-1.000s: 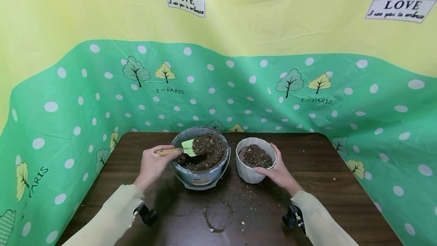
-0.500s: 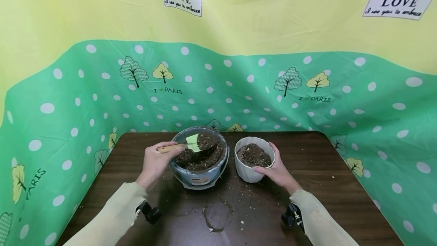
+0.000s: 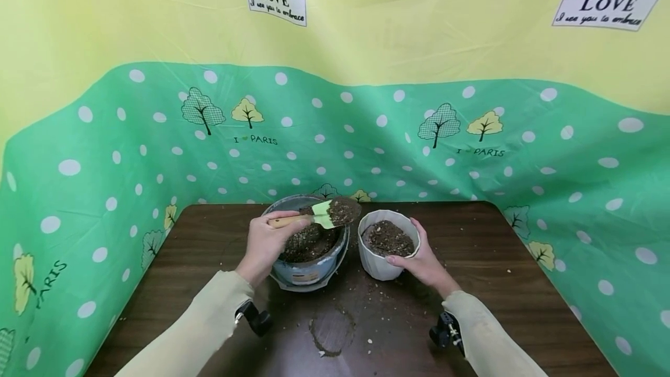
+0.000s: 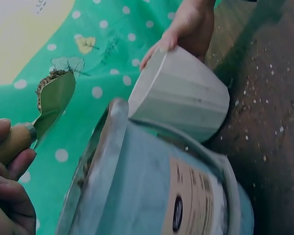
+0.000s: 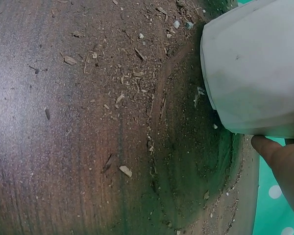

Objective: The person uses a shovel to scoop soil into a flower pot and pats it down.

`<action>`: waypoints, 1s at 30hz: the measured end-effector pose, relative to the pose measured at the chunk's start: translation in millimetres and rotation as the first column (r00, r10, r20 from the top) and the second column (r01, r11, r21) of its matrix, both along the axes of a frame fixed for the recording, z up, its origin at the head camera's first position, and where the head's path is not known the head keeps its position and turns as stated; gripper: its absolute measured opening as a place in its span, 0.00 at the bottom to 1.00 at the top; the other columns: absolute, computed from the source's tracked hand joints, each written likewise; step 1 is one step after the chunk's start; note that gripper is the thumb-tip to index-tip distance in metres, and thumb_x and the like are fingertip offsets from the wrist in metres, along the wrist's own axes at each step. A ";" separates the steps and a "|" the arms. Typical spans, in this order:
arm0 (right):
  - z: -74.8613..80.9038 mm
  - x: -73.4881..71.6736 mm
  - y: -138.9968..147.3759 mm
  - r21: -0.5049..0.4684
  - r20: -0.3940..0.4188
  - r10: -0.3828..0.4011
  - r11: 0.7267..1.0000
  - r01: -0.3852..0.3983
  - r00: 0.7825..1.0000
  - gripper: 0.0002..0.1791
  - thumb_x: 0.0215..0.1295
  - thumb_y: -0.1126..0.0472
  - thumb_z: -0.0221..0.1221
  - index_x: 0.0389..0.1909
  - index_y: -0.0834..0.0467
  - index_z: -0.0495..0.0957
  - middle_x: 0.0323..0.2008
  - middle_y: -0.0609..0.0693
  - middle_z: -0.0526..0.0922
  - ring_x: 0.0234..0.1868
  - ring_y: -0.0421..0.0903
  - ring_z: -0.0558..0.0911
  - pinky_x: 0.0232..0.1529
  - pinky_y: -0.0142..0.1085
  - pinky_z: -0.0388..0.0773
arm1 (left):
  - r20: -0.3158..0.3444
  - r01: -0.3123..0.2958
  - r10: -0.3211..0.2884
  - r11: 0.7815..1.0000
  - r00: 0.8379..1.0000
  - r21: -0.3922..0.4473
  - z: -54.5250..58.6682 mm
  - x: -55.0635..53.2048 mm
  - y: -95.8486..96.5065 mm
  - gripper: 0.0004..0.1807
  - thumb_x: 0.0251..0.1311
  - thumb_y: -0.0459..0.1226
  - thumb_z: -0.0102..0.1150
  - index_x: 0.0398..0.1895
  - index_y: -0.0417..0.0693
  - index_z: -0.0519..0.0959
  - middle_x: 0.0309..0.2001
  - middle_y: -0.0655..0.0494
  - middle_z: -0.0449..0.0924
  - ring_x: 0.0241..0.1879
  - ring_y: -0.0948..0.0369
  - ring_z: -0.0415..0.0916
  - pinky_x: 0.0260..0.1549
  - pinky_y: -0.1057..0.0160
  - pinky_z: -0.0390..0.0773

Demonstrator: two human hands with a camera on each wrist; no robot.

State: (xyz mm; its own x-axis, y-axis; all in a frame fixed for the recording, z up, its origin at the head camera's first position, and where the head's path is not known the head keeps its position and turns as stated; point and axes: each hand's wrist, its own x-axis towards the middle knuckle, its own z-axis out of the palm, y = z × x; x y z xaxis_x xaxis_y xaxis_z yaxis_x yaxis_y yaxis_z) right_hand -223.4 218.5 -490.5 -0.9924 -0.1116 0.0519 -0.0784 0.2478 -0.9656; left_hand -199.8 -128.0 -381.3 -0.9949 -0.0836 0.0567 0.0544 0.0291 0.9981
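Observation:
My left hand (image 3: 269, 243) grips the wooden handle of a small green trowel (image 3: 323, 214), whose blade carries a heap of dark soil (image 3: 344, 210). The loaded blade is over the right rim of a blue-grey bucket (image 3: 299, 275) with more soil inside. In the left wrist view the trowel (image 4: 56, 100) is raised above the bucket's rim (image 4: 118, 110). My right hand (image 3: 426, 266) holds a white faceted flowerpot (image 3: 378, 265) by its right side, thumb at the front rim. Soil fills much of the pot, which stands upright on the table right of the bucket.
Soil crumbs and pale bits (image 5: 125, 171) lie scattered over the dark wooden table (image 3: 497, 295) near the pot. A ring of dirt (image 3: 331, 336) marks the table's front. Behind and beside it hangs a green and yellow patterned cloth (image 3: 335, 132).
The trowel has dug into the bucket's soil, then come up loaded and moved right toward the pot with my left hand. My right hand and the pot stay in place.

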 end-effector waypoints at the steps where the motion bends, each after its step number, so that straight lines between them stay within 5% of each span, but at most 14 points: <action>1: -0.5 0.0 0.1 -0.001 0.003 -0.001 1.000 0.001 1.000 0.63 0.56 0.67 0.71 0.78 0.55 0.32 0.73 0.66 0.47 0.72 0.63 0.50 0.67 0.60 0.51 | -0.004 0.013 -0.013 1.000 1.000 0.005 0.0 -0.5 4.0 0.22 0.50 0.41 0.78 0.47 0.39 0.85 0.36 0.50 0.87 0.35 0.59 0.83 0.32 0.63 0.79; 7: 1.7 0.9 0.0 0.024 0.032 -0.005 1.000 0.004 0.999 0.64 0.56 0.66 0.71 0.78 0.55 0.31 0.73 0.66 0.46 0.72 0.63 0.50 0.67 0.60 0.53 | -0.011 0.076 -0.076 0.997 0.997 0.030 -2.2 -3.7 24.2 0.23 0.52 0.39 0.76 0.49 0.36 0.84 0.36 0.49 0.88 0.38 0.58 0.85 0.44 0.48 0.80; 13: 14.5 5.2 -1.4 -0.009 0.046 0.008 1.000 -0.007 0.999 0.64 0.54 0.67 0.73 0.78 0.57 0.33 0.72 0.69 0.46 0.72 0.65 0.49 0.66 0.61 0.54 | -0.027 0.113 -0.113 0.994 0.993 -0.010 -5.4 -6.6 37.4 0.22 0.53 0.38 0.76 0.49 0.35 0.84 0.35 0.50 0.88 0.40 0.57 0.85 0.45 0.52 0.81; 18: 7.7 2.0 0.9 0.012 0.021 0.013 1.000 -0.013 1.000 0.64 0.54 0.66 0.73 0.78 0.56 0.32 0.72 0.69 0.45 0.72 0.64 0.50 0.65 0.60 0.57 | -0.018 0.134 -0.136 0.987 0.991 -0.083 -9.1 -8.8 46.9 0.20 0.55 0.40 0.74 0.49 0.38 0.85 0.34 0.52 0.88 0.42 0.58 0.84 0.44 0.57 0.81; 24: -1.7 -0.9 3.5 0.021 0.001 0.017 1.000 -0.017 1.000 0.64 0.56 0.65 0.72 0.78 0.52 0.32 0.73 0.68 0.44 0.72 0.64 0.49 0.63 0.58 0.61 | -0.056 0.099 -0.113 0.971 0.992 -0.219 -11.6 -14.8 59.9 0.17 0.55 0.40 0.74 0.44 0.40 0.87 0.31 0.57 0.88 0.37 0.61 0.85 0.41 0.59 0.82; 30: -0.9 0.8 3.0 0.021 -0.001 0.019 1.000 -0.018 1.000 0.63 0.57 0.64 0.72 0.79 0.51 0.32 0.73 0.67 0.45 0.72 0.63 0.50 0.62 0.57 0.63 | -0.158 0.030 -0.095 0.928 0.983 -0.371 -13.6 -17.8 68.4 0.10 0.54 0.39 0.74 0.37 0.44 0.89 0.27 0.60 0.87 0.32 0.62 0.84 0.36 0.59 0.82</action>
